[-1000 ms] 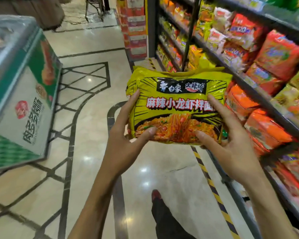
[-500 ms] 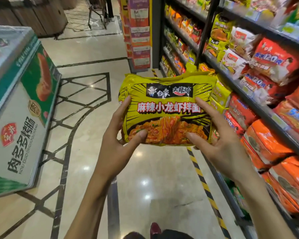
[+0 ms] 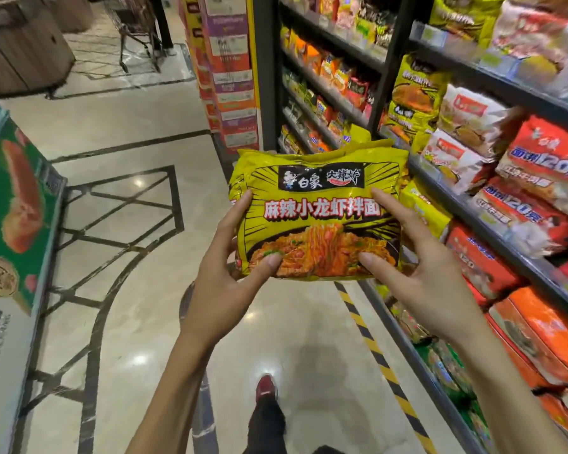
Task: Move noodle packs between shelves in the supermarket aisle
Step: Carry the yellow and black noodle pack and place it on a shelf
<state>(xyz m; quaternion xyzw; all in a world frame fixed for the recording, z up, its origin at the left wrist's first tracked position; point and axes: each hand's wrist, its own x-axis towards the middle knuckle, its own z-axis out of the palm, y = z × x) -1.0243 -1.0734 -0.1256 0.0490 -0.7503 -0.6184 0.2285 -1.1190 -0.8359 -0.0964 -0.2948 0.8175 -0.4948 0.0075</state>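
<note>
A yellow multi-pack of noodles (image 3: 318, 204) with red Chinese lettering and a noodle picture is held flat, face up, in front of me. My left hand (image 3: 230, 276) grips its left edge, thumb on the printed face. My right hand (image 3: 420, 276) grips its right edge the same way. The pack hangs over the floor just left of the shelving (image 3: 466, 204) on my right. Matching yellow packs (image 3: 413, 103) stand on the shelf level above and behind it.
The shelves carry white and red packs (image 3: 538, 178) and orange packs (image 3: 545, 335) lower down. A chest freezer (image 3: 17, 244) stands on the left. A yellow-black floor stripe (image 3: 374, 348) runs along the shelf base. A stack of cartons (image 3: 230, 70) stands at the shelf's far end.
The view has tilted up and turned a little toward the shelves. Both hands keep the same grip on the pack, which sits slightly higher and closer to the shelf.
</note>
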